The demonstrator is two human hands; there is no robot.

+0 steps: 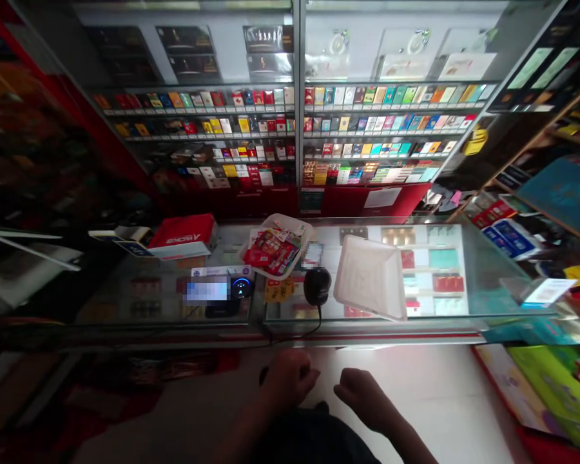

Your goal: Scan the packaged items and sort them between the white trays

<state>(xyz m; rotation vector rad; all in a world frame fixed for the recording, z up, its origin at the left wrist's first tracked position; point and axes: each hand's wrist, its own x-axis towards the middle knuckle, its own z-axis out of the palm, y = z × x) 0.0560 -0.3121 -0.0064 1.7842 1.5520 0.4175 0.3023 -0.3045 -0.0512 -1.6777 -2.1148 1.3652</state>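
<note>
My left hand [290,380] is held low in front of my body, short of the glass counter [290,325]. Its fingers are curled in, with the thumb towards the other hand, and nothing shows in it. A small gap separates it from my right hand [362,394], which makes a loose fist, also with nothing visible in it. Neither hand touches the counter. Nearest to them on the glass are a black scanner-like device [317,286] with a cable and an empty white plastic tray [370,274]. Both hands are dim and slightly blurred.
A white basket [302,261] of red packets, a red box [186,236] and a payment device with a lit screen [207,290] stand on the counter. Beyond rises a cabinet [298,96] with rows of cigarette packs. Bright green packaging [546,380] lies at the right.
</note>
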